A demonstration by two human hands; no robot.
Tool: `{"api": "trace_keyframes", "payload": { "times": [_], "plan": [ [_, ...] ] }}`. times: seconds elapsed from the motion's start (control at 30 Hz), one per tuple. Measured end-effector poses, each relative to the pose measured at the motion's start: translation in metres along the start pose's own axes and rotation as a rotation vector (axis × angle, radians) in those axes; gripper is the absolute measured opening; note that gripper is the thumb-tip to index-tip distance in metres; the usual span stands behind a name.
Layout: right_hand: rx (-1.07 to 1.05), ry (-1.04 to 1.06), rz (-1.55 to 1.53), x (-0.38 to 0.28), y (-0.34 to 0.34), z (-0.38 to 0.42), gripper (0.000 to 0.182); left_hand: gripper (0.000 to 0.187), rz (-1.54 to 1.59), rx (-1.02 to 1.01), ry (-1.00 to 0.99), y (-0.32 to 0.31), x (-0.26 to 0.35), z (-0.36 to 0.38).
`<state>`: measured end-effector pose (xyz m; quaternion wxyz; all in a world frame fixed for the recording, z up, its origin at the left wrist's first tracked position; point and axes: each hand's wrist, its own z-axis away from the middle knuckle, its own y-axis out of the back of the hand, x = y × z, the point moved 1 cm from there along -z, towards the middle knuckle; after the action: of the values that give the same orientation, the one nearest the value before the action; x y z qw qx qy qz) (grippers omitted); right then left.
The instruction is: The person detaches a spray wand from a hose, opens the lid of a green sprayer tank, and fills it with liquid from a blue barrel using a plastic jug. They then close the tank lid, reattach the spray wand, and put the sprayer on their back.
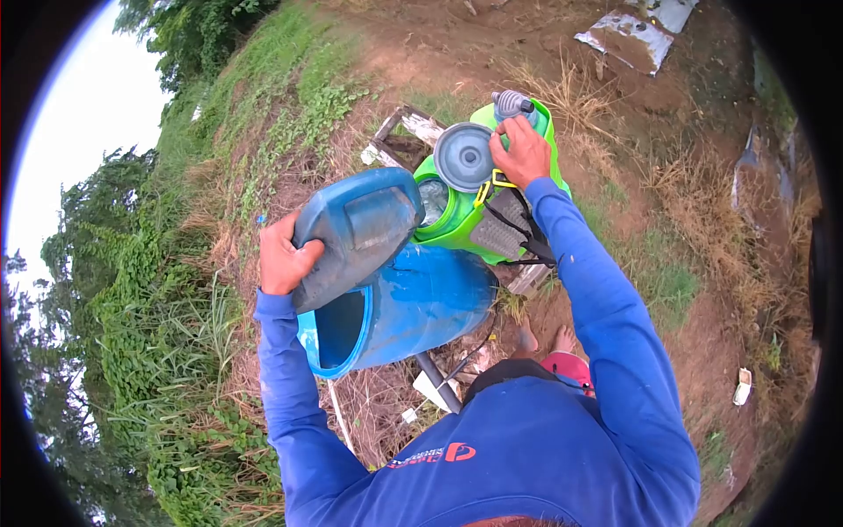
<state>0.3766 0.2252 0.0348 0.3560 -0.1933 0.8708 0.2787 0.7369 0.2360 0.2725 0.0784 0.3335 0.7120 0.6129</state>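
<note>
Left hand [283, 256] clamps round the base of a blue jug [356, 233], fingers curled tight, tipping it toward the open mouth of the green sprayer tank [457, 220]. Right hand [524, 151] rests on the tank's far top, fingers closed over the edge beside the grey lid [464, 156]. A blue drum [413, 307] lies on its side just beneath, grass to the left.

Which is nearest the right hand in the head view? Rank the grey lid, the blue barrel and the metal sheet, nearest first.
From the right hand:
1. Grey lid, right beside the fingers, on the green sprayer tank.
2. Blue barrel, below the tank, toward the person.
3. Metal sheet, lying on the ground at the top edge.
</note>
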Motion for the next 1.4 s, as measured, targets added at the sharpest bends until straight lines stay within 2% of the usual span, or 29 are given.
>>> {"api": "trace_keyframes", "payload": {
  "times": [0.07,0.37,0.47,0.53,0.6,0.67,1.0,1.07,1.23,1.4],
  "plan": [
    [-0.007,-0.006,0.010,-0.001,0.001,0.000,0.014,0.029,0.100,0.013,-0.025,0.001,0.011,-0.006],
    [-0.051,-0.010,0.012,0.002,0.000,0.000,0.016,0.035,0.019,-0.142,0.075,0.006,0.011,-0.034],
    [-0.052,-0.012,0.016,0.001,0.000,0.000,0.017,0.034,0.055,-0.152,0.034,0.006,0.019,-0.045],
    [-0.065,-0.024,0.036,0.002,0.001,0.000,0.017,0.025,0.049,-0.264,0.088,0.007,0.020,-0.052],
    [-0.066,-0.026,0.035,0.002,0.000,-0.001,0.017,0.023,0.048,-0.255,0.084,0.007,0.024,-0.058],
    [-0.061,-0.031,0.040,0.002,0.000,-0.001,0.017,0.032,0.020,-0.294,0.146,0.005,0.022,-0.066],
    [-0.051,-0.003,0.034,0.004,-0.002,-0.001,0.015,0.033,-0.015,-0.346,0.122,0.001,0.027,-0.098],
    [-0.051,-0.010,0.042,0.005,-0.003,-0.001,0.015,0.030,0.001,-0.426,0.167,-0.001,0.029,-0.106],
    [-0.093,-0.036,0.099,0.007,-0.003,-0.002,0.015,0.028,0.005,-0.427,0.141,-0.014,0.033,-0.131],
    [-0.108,0.036,0.106,0.006,-0.001,-0.004,0.014,0.028,-0.019,-0.494,0.082,-0.021,0.048,-0.151]
  ]
}}
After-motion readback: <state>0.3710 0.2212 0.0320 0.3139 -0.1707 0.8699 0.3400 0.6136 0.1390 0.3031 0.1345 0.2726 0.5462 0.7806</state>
